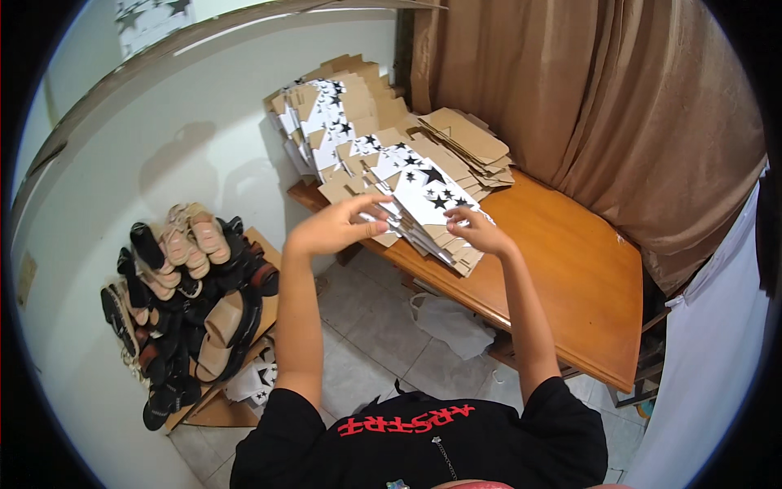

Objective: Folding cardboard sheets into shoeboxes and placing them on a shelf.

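Observation:
Flattened cardboard boxes [428, 191], white with black stars on one face and brown on the other, lie in a leaning stack at the left end of the wooden table. My left hand [346, 224] is over the stack's near left side, thumb and fingers apart, with nothing visible between them. Over the right part of the front white sheet is my right hand [481, 232], its fingers curved and a gap showing between thumb and forefinger. Whether either hand's fingertips touch the cardboard I cannot tell.
More folded cardboard [464, 134] rises behind, against the wall and brown curtain [521, 73]. The orange-brown table [562, 269] extends right. At left, a low wooden stand [265, 244] carries piled sandals and shoes [183, 293]. A white plastic bag [452, 322] lies below the table.

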`<act>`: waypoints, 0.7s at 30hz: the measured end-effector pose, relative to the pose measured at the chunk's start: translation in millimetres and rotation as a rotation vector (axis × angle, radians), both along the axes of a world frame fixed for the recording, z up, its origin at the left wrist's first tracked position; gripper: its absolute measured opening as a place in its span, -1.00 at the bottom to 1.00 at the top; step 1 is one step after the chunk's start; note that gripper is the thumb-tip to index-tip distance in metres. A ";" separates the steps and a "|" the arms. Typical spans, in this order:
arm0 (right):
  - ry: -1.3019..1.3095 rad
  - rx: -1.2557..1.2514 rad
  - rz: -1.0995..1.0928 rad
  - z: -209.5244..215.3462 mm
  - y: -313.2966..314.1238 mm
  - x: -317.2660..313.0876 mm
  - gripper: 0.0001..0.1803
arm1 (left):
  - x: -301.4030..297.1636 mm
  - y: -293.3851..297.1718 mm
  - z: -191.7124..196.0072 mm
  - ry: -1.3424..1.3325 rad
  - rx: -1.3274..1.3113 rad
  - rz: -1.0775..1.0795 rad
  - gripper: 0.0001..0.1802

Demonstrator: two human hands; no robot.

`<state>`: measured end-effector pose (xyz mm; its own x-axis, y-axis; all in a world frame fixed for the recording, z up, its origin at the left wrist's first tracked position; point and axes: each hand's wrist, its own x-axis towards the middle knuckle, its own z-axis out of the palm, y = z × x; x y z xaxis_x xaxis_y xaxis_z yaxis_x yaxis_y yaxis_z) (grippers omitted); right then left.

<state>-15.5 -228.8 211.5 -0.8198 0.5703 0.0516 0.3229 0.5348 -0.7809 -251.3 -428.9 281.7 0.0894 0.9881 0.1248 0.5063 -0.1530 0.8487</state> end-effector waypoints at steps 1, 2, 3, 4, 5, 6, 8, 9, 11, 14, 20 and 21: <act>0.003 -0.059 0.002 -18.4 10.5 7.0 -0.52 | -5.1 23.9 -28.4 -0.014 -0.054 0.019 -0.40; 0.020 -0.126 -0.008 -41.9 23.2 12.7 -0.52 | -12.3 47.6 -61.4 -0.110 -0.045 -0.016 -0.43; 0.041 -0.226 -0.033 -53.8 25.6 18.0 -0.51 | -15.2 67.7 -92.1 -0.119 -0.058 -0.033 -0.43; 0.022 -0.215 -0.058 -71.3 32.8 22.1 -0.53 | -15.2 87.0 -118.1 -0.244 -0.171 0.120 -0.42; 0.004 -0.202 -0.084 -90.6 42.5 23.9 -0.55 | -14.4 107.1 -142.8 -0.364 -0.284 0.274 -0.41; -0.018 -0.258 -0.101 -104.6 48.8 23.7 -0.54 | -13.4 126.7 -167.5 -0.294 -0.385 0.346 -0.41; -0.113 -0.331 -0.083 -119.8 53.4 15.8 -0.51 | -13.8 156.3 -210.0 -0.287 -0.566 0.417 -0.39; -0.166 -0.264 -0.050 -131.7 60.4 16.6 -0.48 | -4.3 172.1 -221.1 -0.390 -0.569 0.419 -0.38; -0.234 -0.209 0.055 -133.0 62.2 3.4 -0.44 | -14.6 193.5 -255.5 -0.535 -0.562 0.370 -0.36; -0.183 -0.256 -0.102 -156.8 105.7 -4.7 -0.42 | -10.2 241.1 -270.1 -0.480 -0.558 0.469 -0.36; -0.224 0.170 -0.539 -174.8 200.6 -48.6 -0.32 | -80.8 315.6 -290.5 -0.601 -0.438 0.611 -0.51; -0.265 0.276 -0.676 -177.4 211.2 -58.3 -0.32 | -91.9 324.0 -286.5 -0.573 -0.484 0.570 -0.54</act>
<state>-73.8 -17.6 34.0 -0.3030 0.9460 0.1152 0.8053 0.3188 -0.4998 -343.2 -104.9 -4.8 -0.3715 0.8200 -0.4355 -0.1182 0.4235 0.8982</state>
